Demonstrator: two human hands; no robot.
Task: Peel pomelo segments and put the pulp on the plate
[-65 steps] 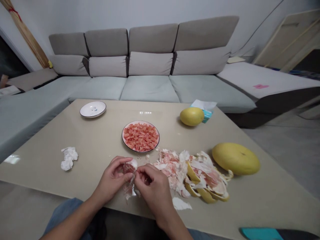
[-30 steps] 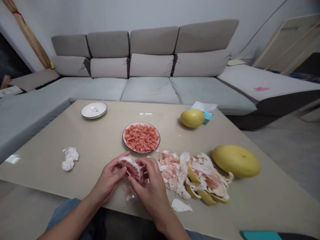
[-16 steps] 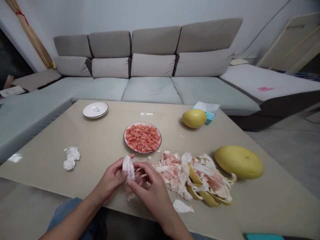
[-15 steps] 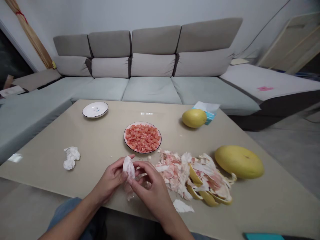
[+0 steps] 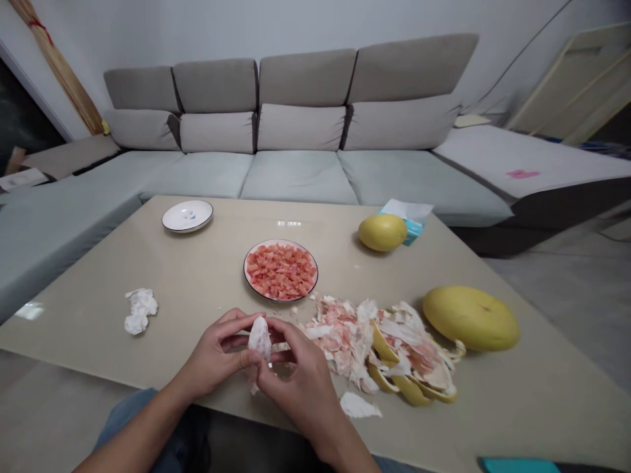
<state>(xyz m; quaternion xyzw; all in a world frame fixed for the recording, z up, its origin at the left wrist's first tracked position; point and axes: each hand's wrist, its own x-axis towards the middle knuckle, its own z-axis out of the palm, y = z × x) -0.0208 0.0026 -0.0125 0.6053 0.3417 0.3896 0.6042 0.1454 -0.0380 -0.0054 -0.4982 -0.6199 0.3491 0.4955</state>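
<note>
"What do we have here?"

"Our left hand (image 5: 217, 351) and right hand (image 5: 296, 374) over the counter (image 5: 197, 289), fingers closed, pinching a white pomelo membrane (image 5: 259, 340) between them, near a heap of peel (image 5: 345, 338)."

"How do we do this well?"

"We'd pinch lightly, so the soft pulp doesn't tear."

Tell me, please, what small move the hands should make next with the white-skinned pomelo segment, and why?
Probably the right hand should pinch and peel back the white membrane on the white-skinned pomelo segment while the left hand steadies it, since it looks fully covered, unlike the bare pink pulp pieces on the round white plate.
</note>
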